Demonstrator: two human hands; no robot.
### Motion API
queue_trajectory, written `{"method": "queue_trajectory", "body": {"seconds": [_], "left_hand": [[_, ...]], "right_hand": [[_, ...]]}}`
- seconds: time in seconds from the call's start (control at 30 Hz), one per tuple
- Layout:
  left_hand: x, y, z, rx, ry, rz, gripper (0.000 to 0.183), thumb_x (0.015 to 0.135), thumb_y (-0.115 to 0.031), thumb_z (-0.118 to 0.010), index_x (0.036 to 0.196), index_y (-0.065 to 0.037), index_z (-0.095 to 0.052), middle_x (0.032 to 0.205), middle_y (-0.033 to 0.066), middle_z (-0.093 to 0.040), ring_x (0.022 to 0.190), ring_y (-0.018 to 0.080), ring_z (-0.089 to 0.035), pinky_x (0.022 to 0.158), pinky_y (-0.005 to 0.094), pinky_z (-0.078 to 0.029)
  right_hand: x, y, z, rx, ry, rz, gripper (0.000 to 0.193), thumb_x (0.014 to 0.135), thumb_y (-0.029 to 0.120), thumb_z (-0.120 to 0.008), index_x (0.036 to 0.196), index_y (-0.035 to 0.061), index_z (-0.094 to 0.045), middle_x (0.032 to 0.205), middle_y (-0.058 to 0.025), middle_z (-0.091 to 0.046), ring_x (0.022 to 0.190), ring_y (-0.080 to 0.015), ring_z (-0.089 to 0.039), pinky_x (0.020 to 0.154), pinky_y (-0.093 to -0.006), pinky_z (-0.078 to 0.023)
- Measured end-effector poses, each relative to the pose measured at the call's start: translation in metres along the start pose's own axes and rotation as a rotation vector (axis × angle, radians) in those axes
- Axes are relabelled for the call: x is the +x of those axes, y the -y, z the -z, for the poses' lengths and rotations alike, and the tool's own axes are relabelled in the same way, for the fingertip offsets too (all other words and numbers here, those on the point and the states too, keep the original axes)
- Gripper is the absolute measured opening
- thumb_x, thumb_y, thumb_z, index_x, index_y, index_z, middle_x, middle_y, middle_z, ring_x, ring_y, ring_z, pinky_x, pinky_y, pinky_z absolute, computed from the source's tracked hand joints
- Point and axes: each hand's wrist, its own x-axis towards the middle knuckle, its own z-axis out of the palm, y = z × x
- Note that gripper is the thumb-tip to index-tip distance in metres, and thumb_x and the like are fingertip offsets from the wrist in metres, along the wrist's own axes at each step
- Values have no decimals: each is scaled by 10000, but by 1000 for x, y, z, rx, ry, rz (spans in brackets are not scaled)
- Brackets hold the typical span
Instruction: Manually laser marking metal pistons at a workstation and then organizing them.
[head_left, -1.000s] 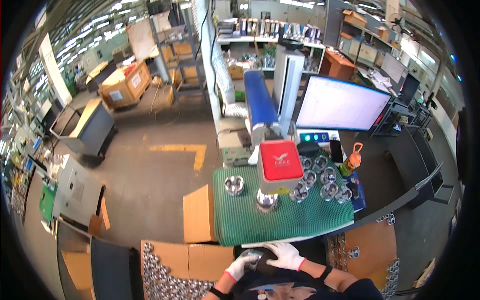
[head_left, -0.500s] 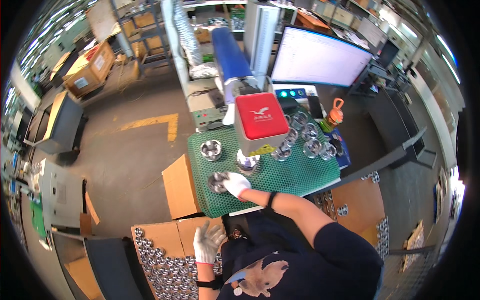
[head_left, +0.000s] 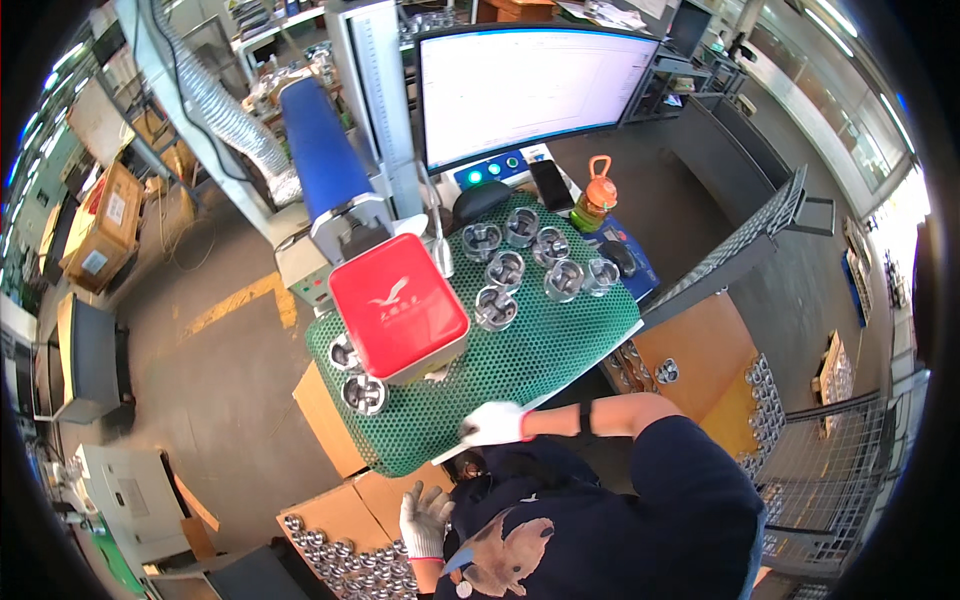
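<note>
My right hand (head_left: pixel 492 425), in a white glove, is over the near edge of the green perforated mat (head_left: pixel 520 360). Its fingers are blurred by motion, and no piston shows in it. Low in the picture my left hand (head_left: pixel 425 520), also gloved, has its fingers spread and holds nothing. It is beside cardboard with rows of metal pistons (head_left: pixel 350 565). On the mat's left part stands a metal piston (head_left: pixel 363 395); another piston (head_left: pixel 343 352) behind it is partly covered by the red-topped machine head (head_left: pixel 400 305). Several more pistons (head_left: pixel 505 270) stand at the mat's back right.
A blue machine arm (head_left: pixel 330 150) and a grey column (head_left: pixel 378 110) rise behind the mat. A monitor (head_left: pixel 530 95), a phone (head_left: pixel 550 185), an orange-lidded bottle (head_left: pixel 597 195) and a dark mouse (head_left: pixel 618 258) are at the back. More pistons (head_left: pixel 762 400) line cardboard at the right.
My right hand has left the piston on the mat's left part and moved toward the near edge. My left hand stays open and low. The view has swung to the right.
</note>
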Motion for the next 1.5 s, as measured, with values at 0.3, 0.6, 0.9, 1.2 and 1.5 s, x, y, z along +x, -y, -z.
{"method": "queue_trajectory", "body": {"seconds": [0.3, 0.6, 0.9, 1.2, 1.5], "left_hand": [[34, -24, -56, 276, 149, -20, 710, 944, -450, -579, 1461, -21, -348, 1231, 217, -533, 1000, 302, -598, 857, 432, -516], [-15, -4, 24, 185, -43, -137, 670, 949, -413, -584, 1445, -13, -378, 1228, 217, -557, 1004, 278, -618, 863, 403, -529], [-62, 11, -14, 419, -57, -213, 813, 872, -239, -710, 1518, -61, -249, 1333, 138, -497, 1070, 202, -568, 909, 336, -489], [-78, -46, -125, 759, -366, -1207, 849, 526, -228, -945, 1242, -14, -540, 1195, 146, -598, 1079, 270, -615, 929, 378, -509], [-35, -48, -198, 1669, 60, -850, 580, 614, -446, -796, 1030, -67, -655, 873, 137, -669, 784, 311, -665, 715, 402, -528]], "right_hand": [[56, -62, 114, -497, -747, -353, 242, 784, 285, -625, 895, 71, -641, 770, -140, -688, 695, -322, -685, 613, -451, -549], [-8, -61, 38, -433, -767, -117, 156, 832, 212, -577, 823, 69, -638, 883, -187, -666, 751, -345, -675, 633, -458, -540], [-22, 53, -37, 1139, 84, -178, 321, 920, 312, -629, 1106, 53, -666, 976, -52, -702, 826, -214, -679, 713, -361, -540], [-24, 143, 15, 1773, 481, -3, 417, 1026, 328, -465, 1314, 34, -528, 1312, -112, -589, 1226, -211, -547, 1066, -405, -417], [-55, 42, 33, 1129, 23, 201, 924, 744, 182, -757, 1517, 38, -272, 1410, -110, -445, 1338, -200, -416, 1112, -349, -352]]}}
